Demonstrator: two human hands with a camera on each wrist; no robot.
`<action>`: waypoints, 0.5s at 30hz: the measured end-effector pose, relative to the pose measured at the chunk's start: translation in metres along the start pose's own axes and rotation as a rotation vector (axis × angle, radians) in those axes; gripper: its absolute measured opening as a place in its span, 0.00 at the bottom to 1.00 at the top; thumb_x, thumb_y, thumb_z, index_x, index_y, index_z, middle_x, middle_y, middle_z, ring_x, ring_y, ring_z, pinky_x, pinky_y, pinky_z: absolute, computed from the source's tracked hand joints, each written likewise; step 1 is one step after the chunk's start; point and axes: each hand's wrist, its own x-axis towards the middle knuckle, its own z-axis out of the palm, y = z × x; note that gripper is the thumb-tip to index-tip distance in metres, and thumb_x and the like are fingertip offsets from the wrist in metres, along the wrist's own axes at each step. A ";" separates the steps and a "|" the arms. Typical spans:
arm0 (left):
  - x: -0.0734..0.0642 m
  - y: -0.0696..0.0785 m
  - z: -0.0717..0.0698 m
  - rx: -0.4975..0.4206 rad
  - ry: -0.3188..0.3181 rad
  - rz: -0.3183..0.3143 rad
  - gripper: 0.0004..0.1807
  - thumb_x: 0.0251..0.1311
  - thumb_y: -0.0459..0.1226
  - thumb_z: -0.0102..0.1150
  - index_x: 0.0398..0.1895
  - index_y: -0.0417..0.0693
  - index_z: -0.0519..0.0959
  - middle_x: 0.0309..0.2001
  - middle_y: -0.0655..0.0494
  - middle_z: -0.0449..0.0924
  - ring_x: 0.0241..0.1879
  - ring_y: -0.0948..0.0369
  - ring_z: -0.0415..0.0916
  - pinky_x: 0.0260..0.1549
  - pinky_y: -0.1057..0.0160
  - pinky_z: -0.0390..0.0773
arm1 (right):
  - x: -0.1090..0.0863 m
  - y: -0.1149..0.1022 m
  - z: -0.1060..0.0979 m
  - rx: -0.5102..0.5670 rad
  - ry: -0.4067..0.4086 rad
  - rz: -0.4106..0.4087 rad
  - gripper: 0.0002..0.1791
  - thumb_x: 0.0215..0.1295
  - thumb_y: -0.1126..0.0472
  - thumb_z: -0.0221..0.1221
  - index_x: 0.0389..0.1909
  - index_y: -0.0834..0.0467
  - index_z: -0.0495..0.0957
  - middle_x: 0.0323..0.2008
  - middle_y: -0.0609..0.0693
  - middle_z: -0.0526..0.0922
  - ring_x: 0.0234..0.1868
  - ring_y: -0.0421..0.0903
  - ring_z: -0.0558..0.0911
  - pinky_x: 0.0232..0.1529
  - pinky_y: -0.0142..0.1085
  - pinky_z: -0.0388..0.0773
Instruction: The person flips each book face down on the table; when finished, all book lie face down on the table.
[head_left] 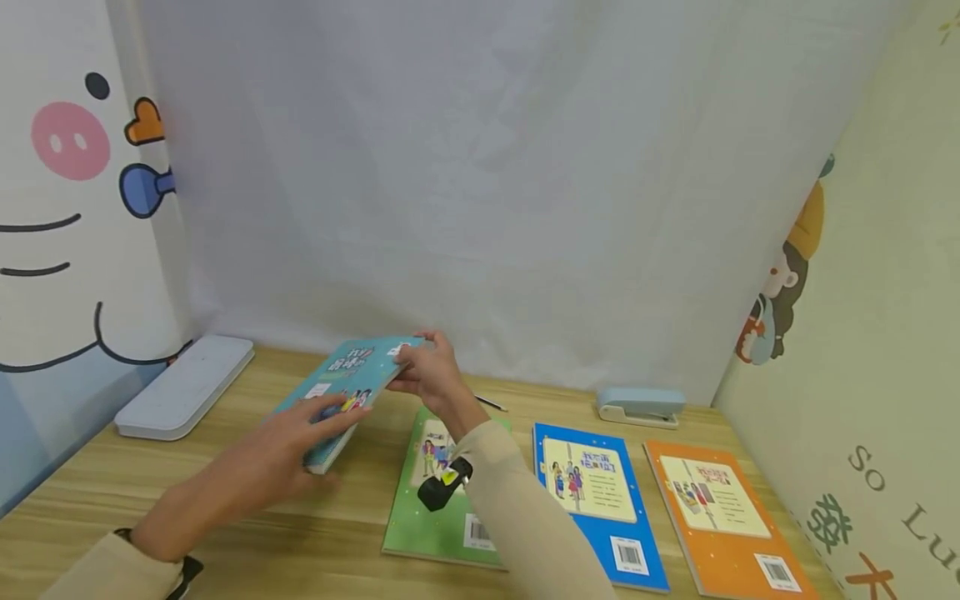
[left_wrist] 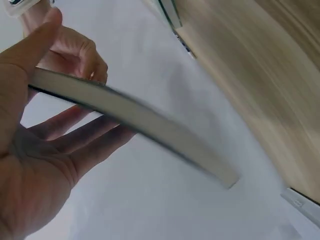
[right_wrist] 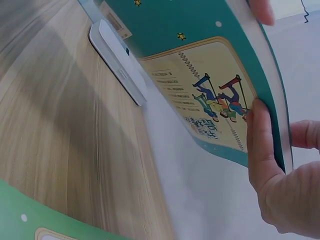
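Note:
A teal paperback book (head_left: 330,375) is raised over the left part of the table, tilted, its front cover showing in the head view. My left hand (head_left: 270,458) grips its near side, thumb on one cover and fingers spread along the other. At the far right corner, my right hand (head_left: 435,379) pinches the book between thumb and fingers. The back cover (right_wrist: 200,95), with a cream panel and drawn figures, faces the right wrist view. Page edges (left_wrist: 135,112) show in the left wrist view. Below my right forearm lies a green book (head_left: 420,525), partly hidden.
A blue book (head_left: 600,542) and an orange book (head_left: 712,558) lie right of the green one. Behind them are a light blue stapler (head_left: 641,407) and a dark pencil (head_left: 491,403). At the far left stands a white case (head_left: 187,387); a pale curtain (head_left: 510,183) hangs behind.

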 end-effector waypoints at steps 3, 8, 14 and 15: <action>0.002 0.001 -0.001 0.040 0.044 0.017 0.40 0.45 0.39 0.79 0.67 0.57 0.74 0.56 0.42 0.82 0.40 0.47 0.85 0.35 0.47 0.83 | 0.001 0.001 -0.002 -0.014 -0.004 0.003 0.27 0.62 0.74 0.54 0.61 0.57 0.63 0.39 0.68 0.85 0.24 0.48 0.86 0.24 0.36 0.84; 0.005 0.001 -0.003 0.043 0.076 0.024 0.36 0.49 0.29 0.74 0.65 0.55 0.76 0.47 0.43 0.87 0.26 0.61 0.77 0.25 0.60 0.78 | 0.000 0.001 -0.006 -0.041 -0.018 0.006 0.27 0.63 0.74 0.55 0.61 0.57 0.62 0.43 0.71 0.83 0.28 0.52 0.87 0.24 0.35 0.84; 0.006 0.000 0.000 0.045 0.128 0.037 0.33 0.50 0.23 0.69 0.62 0.51 0.78 0.42 0.41 0.88 0.22 0.67 0.69 0.22 0.62 0.75 | -0.001 0.001 -0.009 -0.053 -0.025 0.007 0.27 0.63 0.74 0.55 0.61 0.57 0.60 0.46 0.73 0.82 0.34 0.57 0.89 0.26 0.35 0.85; 0.006 0.000 0.001 0.049 0.147 0.044 0.32 0.49 0.23 0.68 0.61 0.50 0.79 0.41 0.41 0.88 0.21 0.67 0.69 0.22 0.62 0.76 | -0.002 0.001 -0.010 -0.051 -0.026 0.006 0.28 0.62 0.74 0.55 0.61 0.57 0.60 0.46 0.73 0.82 0.35 0.58 0.89 0.26 0.35 0.85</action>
